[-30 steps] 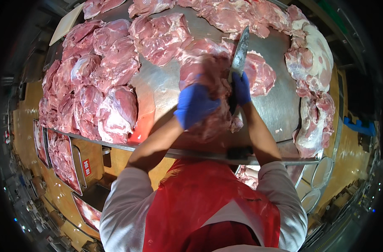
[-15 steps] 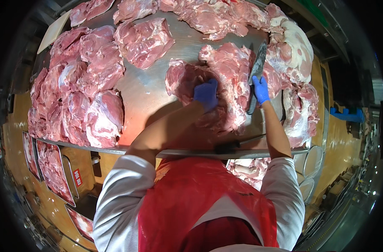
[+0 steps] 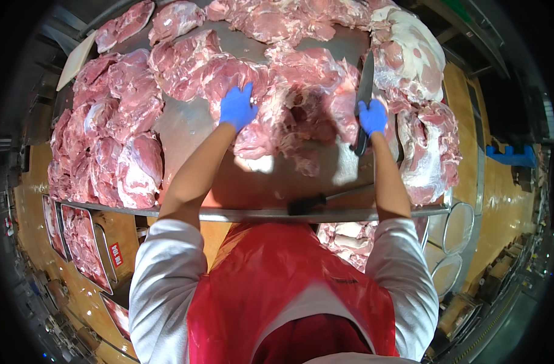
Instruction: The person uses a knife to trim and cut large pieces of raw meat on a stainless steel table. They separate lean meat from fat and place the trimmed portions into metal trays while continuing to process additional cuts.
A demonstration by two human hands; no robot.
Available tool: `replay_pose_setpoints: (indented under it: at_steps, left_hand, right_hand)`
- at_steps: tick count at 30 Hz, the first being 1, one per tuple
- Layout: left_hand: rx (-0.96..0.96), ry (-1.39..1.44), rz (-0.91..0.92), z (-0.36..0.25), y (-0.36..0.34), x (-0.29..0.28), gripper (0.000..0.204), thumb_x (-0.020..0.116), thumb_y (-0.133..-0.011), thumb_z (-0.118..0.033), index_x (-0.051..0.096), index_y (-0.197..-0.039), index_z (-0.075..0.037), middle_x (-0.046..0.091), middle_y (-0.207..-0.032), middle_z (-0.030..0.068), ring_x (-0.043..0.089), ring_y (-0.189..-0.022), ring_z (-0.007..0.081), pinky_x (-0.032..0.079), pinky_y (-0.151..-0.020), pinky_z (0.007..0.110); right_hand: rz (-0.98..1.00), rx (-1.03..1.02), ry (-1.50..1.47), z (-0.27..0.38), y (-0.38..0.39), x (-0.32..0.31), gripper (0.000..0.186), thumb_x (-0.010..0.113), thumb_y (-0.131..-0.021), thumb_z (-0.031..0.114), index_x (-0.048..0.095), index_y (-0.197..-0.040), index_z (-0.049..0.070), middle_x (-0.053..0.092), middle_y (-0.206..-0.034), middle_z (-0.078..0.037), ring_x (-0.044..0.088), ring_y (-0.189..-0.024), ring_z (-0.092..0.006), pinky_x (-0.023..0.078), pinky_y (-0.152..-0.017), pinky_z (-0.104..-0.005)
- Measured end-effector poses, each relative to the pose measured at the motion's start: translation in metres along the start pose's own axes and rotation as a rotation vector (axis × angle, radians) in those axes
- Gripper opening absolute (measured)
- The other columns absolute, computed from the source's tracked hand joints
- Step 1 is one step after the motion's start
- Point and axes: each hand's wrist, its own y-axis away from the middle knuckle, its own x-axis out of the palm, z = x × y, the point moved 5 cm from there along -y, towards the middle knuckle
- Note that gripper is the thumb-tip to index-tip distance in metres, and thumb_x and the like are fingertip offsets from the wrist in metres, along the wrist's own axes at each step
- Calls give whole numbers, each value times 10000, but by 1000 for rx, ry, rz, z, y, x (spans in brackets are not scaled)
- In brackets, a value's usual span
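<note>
A large slab of raw meat [image 3: 289,115] lies spread on the metal table in front of me. My left hand [image 3: 238,109], in a blue glove, rests on the left part of this meat with thumb and fingers apart. Gloved in blue as well, my right hand [image 3: 373,117] is closed on a knife at the meat's right side. The knife's long blade [image 3: 367,76] points away from me, and its dark handle sticks out below the hand. Near the front edge lies a dark-handled tool [image 3: 307,204] with a thin shaft; its kind is unclear.
Several meat pieces [image 3: 98,133] are heaped at the left, and more [image 3: 289,21] line the far side. Pieces with white fat [image 3: 410,54] lie at the right. The table's front edge [image 3: 240,215] runs before my apron. Below left stand meat-filled trays [image 3: 83,242].
My left hand has moved left and away from me, its fist now opened out. The meat has spread leftward, touching a piece at the back. The knife stays in my right hand.
</note>
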Motion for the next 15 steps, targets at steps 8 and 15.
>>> replay_pose_setpoints:
  at_steps: [8,15]
  left_hand:
    - [-105,61,133,38,117,-18,581,692,-781,-390,553,-1307,-186,549,-1229,231,552,-1080,426,476,-888,551]
    - [-76,-23,486,14,162,3,740,720,-739,-432,496,-1407,-204,386,-1482,276,485,-1282,428,462,-1005,531]
  right_hand:
    - [-63,-1,-504,-5,79,-4,401,622,-928,315,591,-1145,-20,656,-1077,-208,629,-1019,-361,470,-905,-434]
    - [267,317,-1115,-88,88,-7,635,576,-966,356,431,-1457,-20,471,-1470,-232,426,-1396,-312,287,-1164,-368]
